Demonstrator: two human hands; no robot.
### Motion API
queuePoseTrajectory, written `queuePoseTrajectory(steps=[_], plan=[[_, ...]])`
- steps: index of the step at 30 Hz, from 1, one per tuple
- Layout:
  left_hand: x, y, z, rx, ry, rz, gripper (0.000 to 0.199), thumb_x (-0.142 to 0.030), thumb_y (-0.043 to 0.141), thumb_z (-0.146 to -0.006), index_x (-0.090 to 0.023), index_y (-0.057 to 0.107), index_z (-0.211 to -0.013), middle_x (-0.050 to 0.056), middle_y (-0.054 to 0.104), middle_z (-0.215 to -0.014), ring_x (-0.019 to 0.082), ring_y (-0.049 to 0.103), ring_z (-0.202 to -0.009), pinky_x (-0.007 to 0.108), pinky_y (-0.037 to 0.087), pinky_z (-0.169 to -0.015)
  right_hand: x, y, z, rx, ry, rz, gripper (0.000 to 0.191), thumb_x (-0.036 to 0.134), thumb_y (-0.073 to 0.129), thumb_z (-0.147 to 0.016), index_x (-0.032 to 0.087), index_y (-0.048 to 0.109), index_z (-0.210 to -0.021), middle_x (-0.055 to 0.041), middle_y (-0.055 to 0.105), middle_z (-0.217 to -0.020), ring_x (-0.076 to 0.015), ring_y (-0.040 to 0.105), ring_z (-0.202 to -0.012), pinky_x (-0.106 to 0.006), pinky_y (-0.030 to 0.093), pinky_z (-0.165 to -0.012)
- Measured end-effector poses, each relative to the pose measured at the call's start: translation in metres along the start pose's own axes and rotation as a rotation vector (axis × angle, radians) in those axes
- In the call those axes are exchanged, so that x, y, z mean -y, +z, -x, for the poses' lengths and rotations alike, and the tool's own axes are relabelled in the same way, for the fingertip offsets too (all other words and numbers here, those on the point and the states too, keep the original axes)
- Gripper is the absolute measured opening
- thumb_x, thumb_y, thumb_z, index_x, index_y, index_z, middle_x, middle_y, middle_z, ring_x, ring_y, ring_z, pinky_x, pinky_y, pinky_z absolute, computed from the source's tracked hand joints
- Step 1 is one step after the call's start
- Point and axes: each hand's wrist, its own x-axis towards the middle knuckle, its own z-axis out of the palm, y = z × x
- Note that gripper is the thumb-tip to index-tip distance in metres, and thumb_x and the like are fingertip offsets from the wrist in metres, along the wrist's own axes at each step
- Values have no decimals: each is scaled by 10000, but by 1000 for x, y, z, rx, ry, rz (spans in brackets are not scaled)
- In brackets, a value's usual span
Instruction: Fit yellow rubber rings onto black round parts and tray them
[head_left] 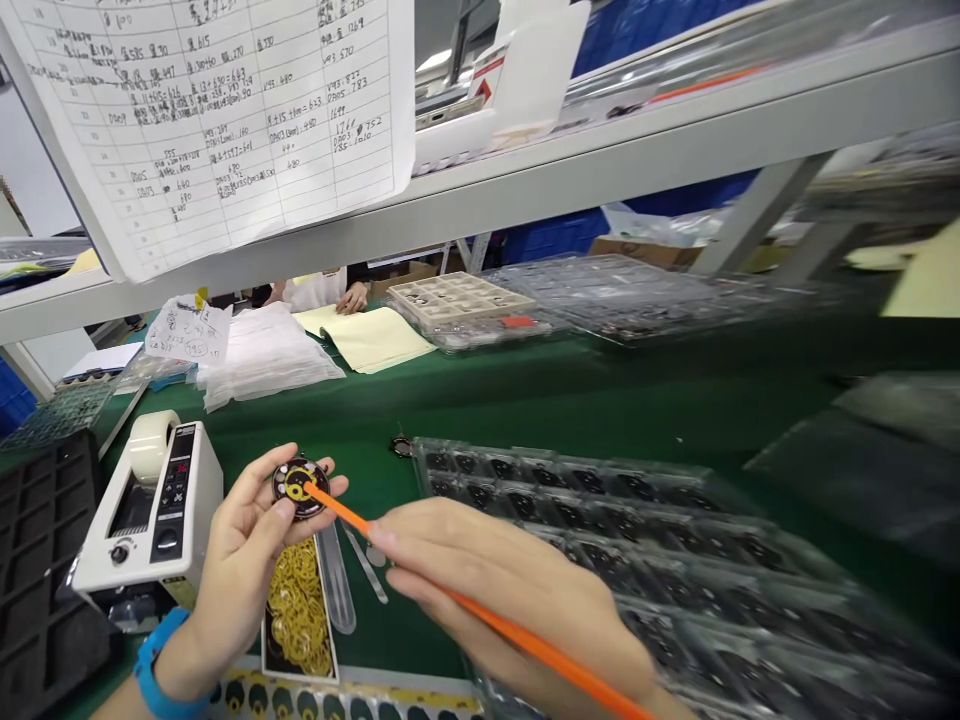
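My left hand (pixel 251 530), with a blue band at the wrist, grips a small round black part (pixel 289 490) by its edge. A yellow ring-like piece lies on the part's face. Between the fingers and thumb of my right hand (pixel 502 590) is a long orange stick (pixel 345 513), its tip on the yellow piece. Below my left hand stands a box of loose yellow rings (pixel 300 610). Beside the box lie a clear plastic strip (pixel 337 590) and metal tweezers (pixel 367 570).
A tape dispenser (pixel 161 520) stands at left beside a black compartment tray (pixel 45 560). Clear trays of round dark parts (pixel 600 500) cover the right side. Behind are white sheets (pixel 262 350), a beige tray (pixel 457 298) and another person's hand (pixel 352 298). A handwritten chart (pixel 247 120) hangs above.
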Motion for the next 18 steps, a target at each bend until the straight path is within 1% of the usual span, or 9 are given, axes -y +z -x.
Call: queuePoseTrajectory(steps=[2,4,6,9,10,12,14,16,18], plan=[[5,2,3,7,-3,-27,317,-292,633,-923,-271,602,-1237,88,646,-1247,303,599,-1173,387,558,-956,3,4,-1,-79,103,-20,271,71,572,-906,229,655,-1110,-30,711,-854,-162,693,-792,-257,601,-713],[9,4,6,4,-1,-55,344,-301,620,-932,-272,577,-1272,98,618,-1288,317,576,-1202,409,553,-967,3,10,-1,-135,131,-31,258,52,557,-903,217,665,-1070,-35,710,-866,-157,692,-782,-256,600,-699],[13,5,7,0,6,-65,357,-305,608,-941,-270,560,-1292,104,602,-1309,320,566,-1213,421,544,-980,2,16,0,-171,108,-29,286,11,531,-899,191,649,-1087,-55,709,-892,-160,688,-810,-275,600,-711],[16,6,5,-14,33,-36,339,-294,613,-941,-256,572,-1275,105,622,-1281,299,592,-1183,380,553,-963,-2,23,3,-176,-20,31,273,-33,516,-891,116,621,-1094,-105,705,-906,-179,675,-863,-307,603,-732],[17,6,4,-26,39,-24,329,-287,619,-938,-254,583,-1263,99,633,-1265,285,604,-1169,350,558,-950,-3,24,3,-154,-75,75,243,-31,510,-897,92,618,-1077,-119,705,-910,-188,671,-878,-315,604,-740],[17,5,2,-43,32,-4,304,-275,636,-928,-256,611,-1231,79,661,-1224,249,626,-1139,281,559,-926,-5,22,4,-69,-183,185,199,1,465,-932,52,617,-1048,-143,706,-930,-214,669,-901,-337,607,-756],[15,3,0,-46,1,6,282,-265,647,-919,-257,637,-1201,61,684,-1183,218,641,-1114,226,554,-907,-6,18,2,36,-271,292,251,39,378,-972,17,619,-1040,-163,706,-954,-244,670,-918,-365,607,-779],[14,2,-2,-39,-29,14,267,-255,655,-907,-249,658,-1174,54,703,-1139,211,654,-1090,208,562,-878,-6,13,0,122,-321,360,314,56,316,-989,-8,618,-1047,-174,705,-958,-264,671,-920,-388,602,-792],[12,0,-4,-33,-53,30,260,-241,669,-887,-232,675,-1146,60,720,-1085,223,670,-1058,219,585,-834,-5,9,-3,140,-323,353,296,66,335,-992,3,620,-1040,-168,704,-944,-262,669,-902,-387,597,-780]])
